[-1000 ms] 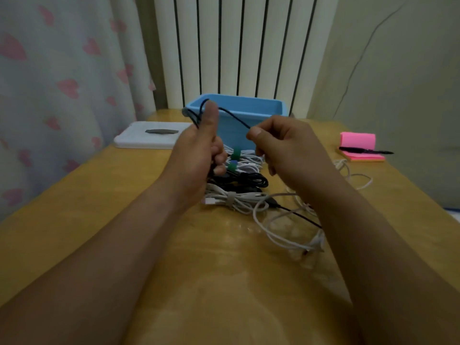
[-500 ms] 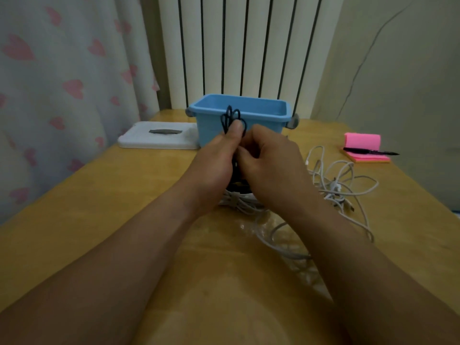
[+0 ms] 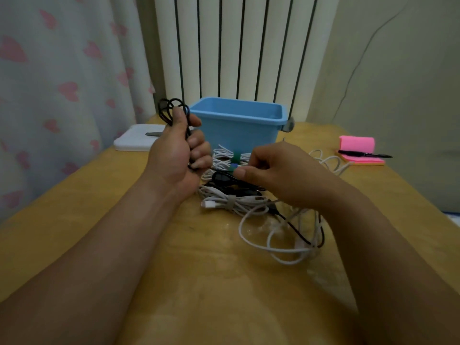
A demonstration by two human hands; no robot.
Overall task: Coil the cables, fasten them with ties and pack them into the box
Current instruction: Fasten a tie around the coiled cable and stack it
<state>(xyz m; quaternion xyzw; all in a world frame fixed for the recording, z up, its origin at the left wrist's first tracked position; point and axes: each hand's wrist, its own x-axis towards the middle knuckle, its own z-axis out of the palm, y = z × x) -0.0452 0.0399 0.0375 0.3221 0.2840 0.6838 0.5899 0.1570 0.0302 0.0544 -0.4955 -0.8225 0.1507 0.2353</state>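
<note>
left hand [image 3: 174, 155] grips the coiled black cable [image 3: 170, 109] beside the blue box [image 3: 239, 113], right hand [image 3: 276, 170] pinches what looks like a tie [image 3: 232, 167], so strapping that coil is next I reckon

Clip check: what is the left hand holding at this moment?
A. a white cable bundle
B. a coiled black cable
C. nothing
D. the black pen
B: the left hand grips the coiled black cable, whose loops stand up above the fingers beside the blue box. The right hand pinches a blue tie lower down.
</note>
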